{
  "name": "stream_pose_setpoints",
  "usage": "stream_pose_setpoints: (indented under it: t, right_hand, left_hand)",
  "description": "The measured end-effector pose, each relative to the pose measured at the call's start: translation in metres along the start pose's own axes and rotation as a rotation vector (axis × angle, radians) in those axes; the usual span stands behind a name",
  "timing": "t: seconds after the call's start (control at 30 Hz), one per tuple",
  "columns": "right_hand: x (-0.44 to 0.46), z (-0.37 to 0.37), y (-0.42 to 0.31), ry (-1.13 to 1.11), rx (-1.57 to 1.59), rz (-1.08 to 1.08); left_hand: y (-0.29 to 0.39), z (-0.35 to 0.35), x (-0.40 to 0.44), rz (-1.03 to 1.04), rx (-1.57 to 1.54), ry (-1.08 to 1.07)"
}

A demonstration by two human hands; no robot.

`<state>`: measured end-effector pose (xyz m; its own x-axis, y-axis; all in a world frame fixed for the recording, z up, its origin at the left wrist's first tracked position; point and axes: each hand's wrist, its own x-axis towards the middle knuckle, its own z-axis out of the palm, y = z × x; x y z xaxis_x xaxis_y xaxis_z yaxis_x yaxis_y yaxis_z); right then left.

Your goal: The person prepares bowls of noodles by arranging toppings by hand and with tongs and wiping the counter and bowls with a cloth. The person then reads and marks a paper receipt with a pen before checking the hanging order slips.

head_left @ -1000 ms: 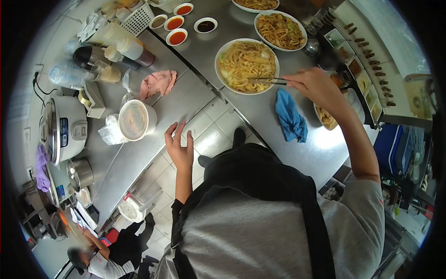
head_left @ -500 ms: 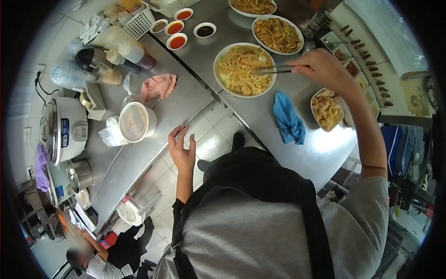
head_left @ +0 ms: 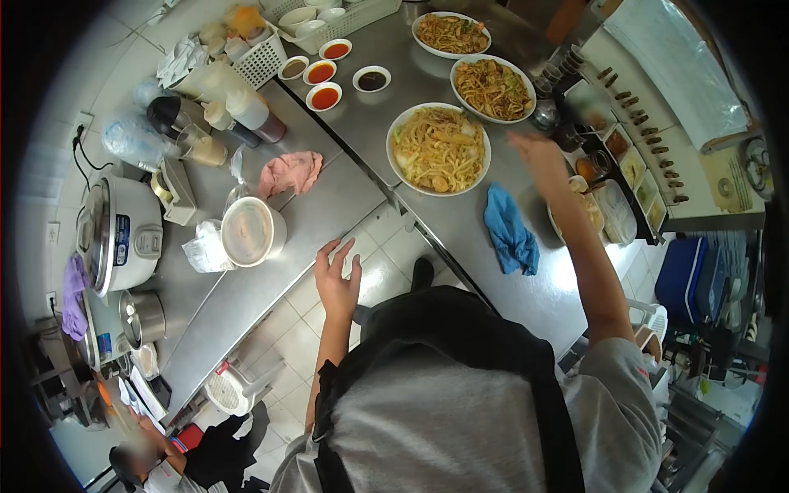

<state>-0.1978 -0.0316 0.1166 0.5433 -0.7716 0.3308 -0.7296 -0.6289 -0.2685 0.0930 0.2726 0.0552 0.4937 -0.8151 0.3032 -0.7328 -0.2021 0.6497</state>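
STATUS. Judged well advanced. Plated, by appearance: noodles (head_left: 438, 152) heaped nearly to the rim on the near plate (head_left: 390, 154), with similar portions on the second plate (head_left: 530, 112) and third plate (head_left: 415, 34). Already portioned: orange-red sauce (head_left: 325, 99) and dark sauce (head_left: 371, 80), in separate small white dishes (head_left: 309, 99). Remaining work: not determinable from this view.

POSITION. Near plate: on the metal counter (head_left: 534, 300), close to the junction of two sections, near the blue cloth (head_left: 511, 234). Left hand (head_left: 337, 283): grip wide and empty, fingers apart and slightly curled. Hangs beside the counter edge, above the tiled floor (head_left: 374, 279). Right hand (head_left: 538, 160): motion-blurred; cannot tell whether wide, narrow or holding anything. Extends near the second plate, with the forearm in front of part of a bowl (head_left: 552, 220).

MATERIALS. Noodles: tangled, glossy strands, pale yellow on the near plate, browner on the others, mixed with pale, leafy-looking pieces. Plates: white, smooth, rounded. Counter: grey, reflective, with a bright patch of glare. Blue cloth: limp, creased, roughly oblong. Pink cloth (head_left: 290, 172): loosely crumpled.
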Motion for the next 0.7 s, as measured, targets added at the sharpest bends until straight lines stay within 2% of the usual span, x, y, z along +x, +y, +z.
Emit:
stream_pose_setpoints:
  t: [0.07,0.17,0.2,0.37,0.47,0.57,0.7]
  right_hand:
    - [-0.01,0.024,-0.004,0.001,-0.098,-0.035]
    - [-0.015,0.02,-0.033,-0.125,-0.028,0.107]
    - [-0.016,0.021,-0.035,-0.129,-0.039,0.095]
    - [-0.014,0.0,-0.027,-0.055,0.031,0.011]
    - [-0.011,-0.025,-0.035,-0.1,0.064,0.151]
    - [-0.023,-0.002,-0.025,-0.129,-0.022,0.175]
    - [-0.031,-0.022,-0.045,-0.043,0.085,0.173]
  left_hand:
    - [0.002,-0.004,0.008,0.003,-0.011,0.033]
    - [0.0,-0.007,0.007,-0.027,-0.018,0.051]
    - [-0.001,-0.008,0.007,-0.038,-0.019,0.055]
    - [-0.016,-0.007,-0.002,-0.039,0.002,0.047]
    - [-0.016,-0.008,-0.004,-0.049,-0.021,0.041]
    - [-0.015,-0.007,-0.004,-0.034,-0.024,0.037]
    - [-0.015,-0.005,0.001,-0.008,-0.035,0.046]
